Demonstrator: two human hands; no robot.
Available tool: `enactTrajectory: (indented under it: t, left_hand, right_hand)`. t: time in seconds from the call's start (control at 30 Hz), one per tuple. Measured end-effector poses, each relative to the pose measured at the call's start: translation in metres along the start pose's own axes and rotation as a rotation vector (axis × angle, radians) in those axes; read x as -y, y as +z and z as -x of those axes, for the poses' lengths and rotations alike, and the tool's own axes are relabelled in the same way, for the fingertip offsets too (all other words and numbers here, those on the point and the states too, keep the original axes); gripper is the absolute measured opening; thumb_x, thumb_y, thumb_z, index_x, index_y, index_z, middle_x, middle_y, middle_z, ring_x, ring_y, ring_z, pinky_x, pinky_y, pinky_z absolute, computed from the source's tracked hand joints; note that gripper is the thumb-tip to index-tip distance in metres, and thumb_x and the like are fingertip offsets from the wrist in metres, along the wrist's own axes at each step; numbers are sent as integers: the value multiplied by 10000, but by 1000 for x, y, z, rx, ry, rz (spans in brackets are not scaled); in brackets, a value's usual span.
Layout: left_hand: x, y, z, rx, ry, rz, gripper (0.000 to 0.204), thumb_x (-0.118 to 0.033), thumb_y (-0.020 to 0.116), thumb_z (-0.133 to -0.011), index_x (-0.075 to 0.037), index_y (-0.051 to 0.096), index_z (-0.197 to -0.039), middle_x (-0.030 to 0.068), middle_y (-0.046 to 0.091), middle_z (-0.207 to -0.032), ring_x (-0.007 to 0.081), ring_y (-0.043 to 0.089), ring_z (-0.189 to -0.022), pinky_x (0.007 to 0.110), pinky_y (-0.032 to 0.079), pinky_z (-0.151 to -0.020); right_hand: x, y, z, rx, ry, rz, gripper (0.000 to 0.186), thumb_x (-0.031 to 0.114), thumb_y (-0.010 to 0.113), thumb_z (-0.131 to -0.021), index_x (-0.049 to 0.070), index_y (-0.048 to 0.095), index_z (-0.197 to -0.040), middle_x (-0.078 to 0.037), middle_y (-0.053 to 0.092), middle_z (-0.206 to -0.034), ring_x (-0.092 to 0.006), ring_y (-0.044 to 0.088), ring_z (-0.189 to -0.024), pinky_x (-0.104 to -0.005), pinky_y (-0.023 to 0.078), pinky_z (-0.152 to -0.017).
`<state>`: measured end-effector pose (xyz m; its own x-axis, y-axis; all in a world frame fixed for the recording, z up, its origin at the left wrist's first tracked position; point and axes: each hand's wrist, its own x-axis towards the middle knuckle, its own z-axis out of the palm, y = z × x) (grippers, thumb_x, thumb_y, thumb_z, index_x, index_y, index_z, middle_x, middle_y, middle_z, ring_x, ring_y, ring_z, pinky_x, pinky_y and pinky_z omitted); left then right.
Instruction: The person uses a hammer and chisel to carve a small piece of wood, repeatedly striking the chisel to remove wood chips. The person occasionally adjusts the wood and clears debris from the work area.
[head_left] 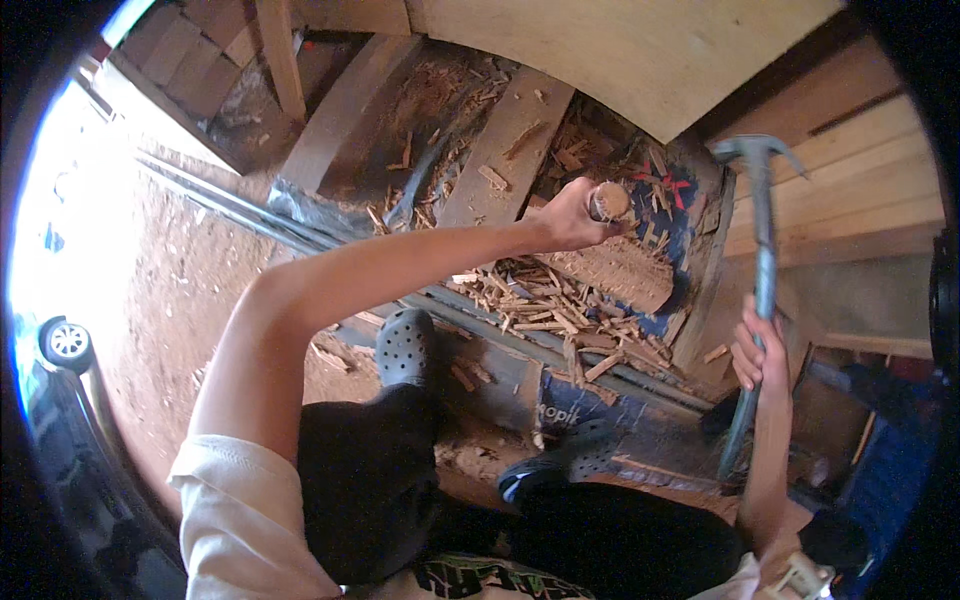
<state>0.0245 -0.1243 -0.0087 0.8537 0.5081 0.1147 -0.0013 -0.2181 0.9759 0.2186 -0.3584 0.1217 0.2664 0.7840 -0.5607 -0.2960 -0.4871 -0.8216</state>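
My left hand (pixel 576 216) is closed around an upright round tool handle (pixel 610 198) with a battered, wood-coloured top, over a rough, splintered wooden piece (pixel 620 272). The tool's lower end is hidden by my hand. At the right, my right hand (pixel 757 350) grips the long bluish-grey handle of a claw hammer (pixel 765 250), whose head is raised to the right of my left hand. A heap of wood chips and slivers (pixel 550 310) lies just below the wooden piece.
Planks (pixel 470 190) strewn with chips lie behind, under a pale board (pixel 640 40). Long metal rails (pixel 230 205) cross diagonally. Lumber (pixel 830 190) lines the right. My clog-shod feet (pixel 405 350) are below. A dark car (pixel 110 480) stands at the lower left beside bright daylight.
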Motion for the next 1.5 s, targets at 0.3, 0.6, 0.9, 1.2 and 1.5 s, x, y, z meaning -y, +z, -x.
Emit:
enactTrajectory:
  t: [0.3, 0.6, 0.9, 1.2, 1.5]
  left_hand:
    - [13, 2, -8, -41, 73, -27, 194, -171, 668, -746, -15, 555, -727, 59, 525, -578, 119, 443, -549, 321, 403, -522]
    - [8, -2, -5, -18, 113, -46, 189, -180, 656, -705, -10, 577, -724, 126, 555, -562, 212, 522, -508, 363, 431, -536]
    - [22, 6, -6, 23, 36, -266, 309, -312, 698, -715, -44, 627, -853, 179, 622, -760, 322, 606, -736, 391, 455, -630]
    - [17, 17, -3, -38, -72, -410, 314, -306, 703, -598, -67, 600, -774, 176, 608, -794, 320, 581, -876, 423, 354, -781]
    - [0, 6, 0, -28, -94, -409, 388, -400, 698, -645, -48, 608, -780, 165, 609, -780, 332, 584, -833, 429, 356, -761]
  right_hand:
    - [-6, 58, 7, -304, -108, 322, 177, 168, 568, -806, 86, 411, -814, 62, 343, -533, -32, 301, -395, -190, 245, -334]
    - [21, 69, 40, -319, -414, 423, 167, 109, 595, -806, 81, 434, -846, 25, 396, -582, -36, 332, -421, -192, 264, -372]
    - [-12, 63, 0, -381, -604, 285, 166, 134, 479, -888, 93, 382, -759, 40, 309, -509, -43, 314, -368, -191, 229, -308]
    - [-16, 53, 23, -386, -227, 139, 177, 182, 587, -811, 122, 430, -866, 66, 367, -556, -32, 319, -361, -196, 235, -293]
    - [42, 75, 33, -394, -787, 141, 93, 145, 486, -902, 94, 456, -829, 54, 319, -534, -20, 285, -390, -175, 234, -320]
